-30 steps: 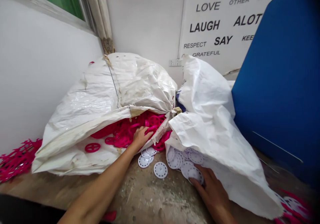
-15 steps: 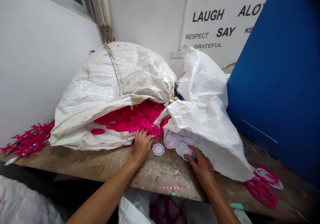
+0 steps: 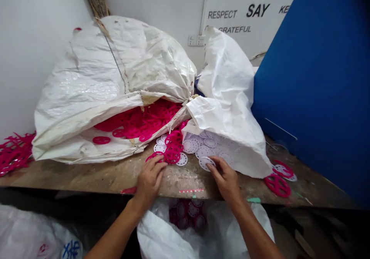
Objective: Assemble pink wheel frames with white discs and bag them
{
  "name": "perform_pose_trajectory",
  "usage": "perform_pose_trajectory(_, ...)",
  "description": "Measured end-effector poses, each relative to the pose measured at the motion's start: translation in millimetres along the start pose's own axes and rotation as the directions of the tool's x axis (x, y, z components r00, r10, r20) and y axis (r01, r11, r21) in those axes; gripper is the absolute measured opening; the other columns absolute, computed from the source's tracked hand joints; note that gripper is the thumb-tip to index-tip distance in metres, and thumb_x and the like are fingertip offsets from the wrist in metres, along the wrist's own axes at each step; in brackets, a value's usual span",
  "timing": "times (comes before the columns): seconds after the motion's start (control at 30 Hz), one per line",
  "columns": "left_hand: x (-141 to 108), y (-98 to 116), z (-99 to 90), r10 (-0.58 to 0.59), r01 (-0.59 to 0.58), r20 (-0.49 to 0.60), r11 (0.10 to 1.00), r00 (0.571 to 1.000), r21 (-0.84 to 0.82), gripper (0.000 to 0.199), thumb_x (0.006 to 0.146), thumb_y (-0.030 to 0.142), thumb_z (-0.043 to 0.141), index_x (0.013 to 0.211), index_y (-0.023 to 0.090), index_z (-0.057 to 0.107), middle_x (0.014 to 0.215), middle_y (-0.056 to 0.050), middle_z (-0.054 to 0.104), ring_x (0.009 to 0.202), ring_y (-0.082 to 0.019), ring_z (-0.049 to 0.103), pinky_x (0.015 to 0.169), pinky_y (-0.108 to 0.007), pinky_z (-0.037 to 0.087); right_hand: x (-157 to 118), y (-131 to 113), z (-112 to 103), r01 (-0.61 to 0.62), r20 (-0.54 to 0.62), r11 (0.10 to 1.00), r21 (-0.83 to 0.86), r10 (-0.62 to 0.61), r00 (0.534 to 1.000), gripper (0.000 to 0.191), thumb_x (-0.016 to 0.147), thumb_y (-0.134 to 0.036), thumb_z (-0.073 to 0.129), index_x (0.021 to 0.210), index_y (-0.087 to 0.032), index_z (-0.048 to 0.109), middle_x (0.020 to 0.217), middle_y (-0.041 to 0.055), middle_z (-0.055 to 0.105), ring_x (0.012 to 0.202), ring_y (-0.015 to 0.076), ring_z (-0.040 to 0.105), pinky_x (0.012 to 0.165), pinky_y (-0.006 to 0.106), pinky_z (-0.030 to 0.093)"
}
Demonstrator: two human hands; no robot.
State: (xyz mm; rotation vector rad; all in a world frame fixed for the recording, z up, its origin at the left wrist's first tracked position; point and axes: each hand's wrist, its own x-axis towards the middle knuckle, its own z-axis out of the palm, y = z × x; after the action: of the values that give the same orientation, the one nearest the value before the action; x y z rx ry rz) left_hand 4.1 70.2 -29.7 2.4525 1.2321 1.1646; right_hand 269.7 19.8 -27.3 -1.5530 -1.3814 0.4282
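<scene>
My right hand (image 3: 227, 177) pinches the edge of a white slotted disc (image 3: 206, 164) just in front of the right sack's mouth. My left hand (image 3: 150, 177) is closed at the fingertips on a pink spoked disc (image 3: 154, 156). More pink discs (image 3: 172, 153) are heaped beside its fingers, partly covering a white disc (image 3: 182, 159). Many white discs (image 3: 204, 151) spill from the white sack (image 3: 231, 116) on the right. Pink pieces (image 3: 138, 120) fill the open mouth of the large sack (image 3: 78, 78) on the left.
The worn wooden table (image 3: 95, 176) ends close to my forearms. Below its edge, an open sack (image 3: 162, 236) holds mixed pink and white discs. A blue panel (image 3: 312, 97) rises at the right, near loose pink discs (image 3: 277, 185). Pink branching scraps (image 3: 15, 153) lie far left.
My left hand has moved left and nearer the table's edge, and pink discs now lie beside it outside the sack. My right hand has lifted a white disc slightly. The view has tilted down.
</scene>
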Motion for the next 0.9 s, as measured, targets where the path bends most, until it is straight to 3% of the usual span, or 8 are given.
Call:
perform_pose_trajectory(0.13, -13.0, -9.3, -18.2, -0.258, 0.251, -0.156, 0.966, 0.953, -0.063, 0.019, 0.09, 0.022, 0.047, 0.104, 0.021, 0.06, 0.109, -0.007, 0.06, 0.106, -0.021, 0.055, 0.094, -0.039, 0.044, -21.2, -14.9, -0.4, -0.158, 0.022, 0.938, 0.307, 0.159, 0.987, 0.029, 0.083, -0.041, 0.058, 0.103, -0.019, 0.057, 0.091, 0.005, 0.064, 0.07, 0.0152, 0.056, 0.058, 0.024, 0.045)
perform_pose_trajectory(0.2, -15.4, -13.2, -23.9, -0.336, 0.325, -0.158, 0.941, 0.929, -0.091, 0.018, 0.089, 0.026, 0.049, 0.102, 0.02, 0.061, 0.106, -0.007, 0.059, 0.103, -0.021, 0.056, 0.09, -0.036, 0.046, -30.0, -16.3, -1.7, -0.222, 0.035, 0.891, 0.396, 0.228, 0.973, 0.031, 0.081, -0.042, 0.061, 0.101, -0.019, 0.057, 0.086, 0.0039, 0.063, 0.061, 0.0125, 0.052, 0.05, 0.022, 0.042)
perform_pose_trajectory(0.3, -13.6, -14.6, -28.3, -0.366, 0.357, -0.107, 0.929, 0.925, -0.095, 0.016, 0.088, 0.026, 0.05, 0.095, 0.019, 0.062, 0.1, -0.006, 0.059, 0.096, -0.02, 0.057, 0.081, -0.033, 0.048, -40.7, -13.4, -5.3, -0.268, 0.043, 0.857, 0.441, 0.279, 0.959, 0.032, 0.078, -0.042, 0.064, 0.099, -0.019, 0.059, 0.081, 0.0029, 0.062, 0.056, 0.0109, 0.048, 0.046, 0.021, 0.04)
perform_pose_trajectory(0.4, -11.7, -12.1, -28.2, -0.34, 0.339, -0.049, 0.94, 0.939, -0.037, 0.014, 0.087, 0.025, 0.051, 0.09, 0.02, 0.064, 0.098, -0.006, 0.059, 0.095, -0.021, 0.057, 0.081, -0.033, 0.047, -47.8, -9.7, -9.1, -0.279, 0.048, 0.856, 0.435, 0.288, 0.956, 0.032, 0.077, -0.043, 0.065, 0.097, -0.019, 0.06, 0.079, 0.0034, 0.062, 0.055, 0.0111, 0.048, 0.047, 0.022, 0.041)
perform_pose_trajectory(0.53, -13.2, -12.8, -21.2, -0.226, 0.222, 0.042, 0.971, 0.973, 0.086, 0.014, 0.084, 0.02, 0.054, 0.092, 0.021, 0.065, 0.102, -0.007, 0.058, 0.099, -0.023, 0.055, 0.087, -0.038, 0.044, -51.8, -9.1, -9.5, -0.282, 0.059, 0.854, 0.437, 0.286, 0.956, 0.032, 0.077, -0.043, 0.065, 0.098, -0.019, 0.061, 0.08, 0.0042, 0.062, 0.057, 0.012, 0.049, 0.048, 0.022, 0.042)
perform_pose_trajectory(0.7, -8.5, -17.5, -17.7, -0.167, 0.154, 0.047, 0.966, 0.985, 0.208, 0.013, 0.084, 0.016, 0.051, 0.082, 0.019, 0.063, 0.095, -0.008, 0.06, 0.095, -0.024, 0.054, 0.086, -0.041, 0.044, -52.2, -19.7, -1.9, -0.312, 0.117, 0.821, 0.478, 0.293, 0.949, 0.031, 0.076, -0.043, 0.066, 0.094, -0.019, 0.06, 0.079, 0.0042, 0.062, 0.063, 0.0141, 0.053, 0.052, 0.023, 0.044)
perform_pose_trajectory(0.8, -7.3, -1.3, -18.1, -0.115, 0.103, 0.059, 0.98, 0.992, 0.168, 0.014, 0.085, 0.016, 0.049, 0.084, 0.02, 0.062, 0.097, -0.008, 0.06, 0.093, -0.024, 0.054, 0.085, -0.041, 0.044, -50.3, -33.2, 6.0, -0.378, 0.212, 0.737, 0.561, 0.313, 0.926, 0.028, 0.076, -0.045, 0.066, 0.082, -0.019, 0.059, 0.069, 0.001, 0.059, 0.056, 0.0122, 0.052, 0.052, 0.023, 0.044)
perform_pose_trajectory(0.9, -13.5, 32.6, -12.7, 0.038, -0.039, 0.081, 0.999, 0.996, 0.011, 0.014, 0.085, 0.015, 0.051, 0.087, 0.022, 0.063, 0.096, -0.006, 0.062, 0.096, -0.023, 0.055, 0.087, -0.04, 0.045, -45.0, -47.1, 13.9, -0.49, 0.403, 0.62, 0.613, 0.288, 0.869, 0.03, 0.079, -0.048, 0.061, 0.076, -0.019, 0.057, 0.068, -0.0011, 0.057, 0.052, 0.0092, 0.049, 0.051, 0.021, 0.04)
